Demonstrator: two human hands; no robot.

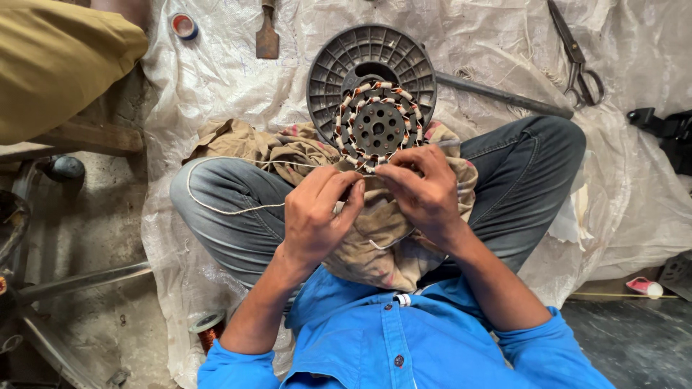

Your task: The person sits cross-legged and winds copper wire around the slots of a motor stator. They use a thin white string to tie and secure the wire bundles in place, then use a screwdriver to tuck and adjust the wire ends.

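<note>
White cord [216, 209] loops over left knee. Left hand [315, 216] curled, fingers pinching the cord. Right hand [425, 191] curled, fingertips on near rim of copper-wound stator [376, 126], propped on rag [288, 155] in lap. Scissors [577, 61] far right on plastic sheet [468, 36].

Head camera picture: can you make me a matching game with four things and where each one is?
Things:
1. scissors
2. wound coil ring
3. copper wire spool
4. red tape roll

Places:
A. bottom left, by the left elbow
B. top left, on the white sheet
C. top right, on the white sheet
D. on the lap cloth, just above both hands

Pairs: 1-C, 2-D, 3-A, 4-B
</note>
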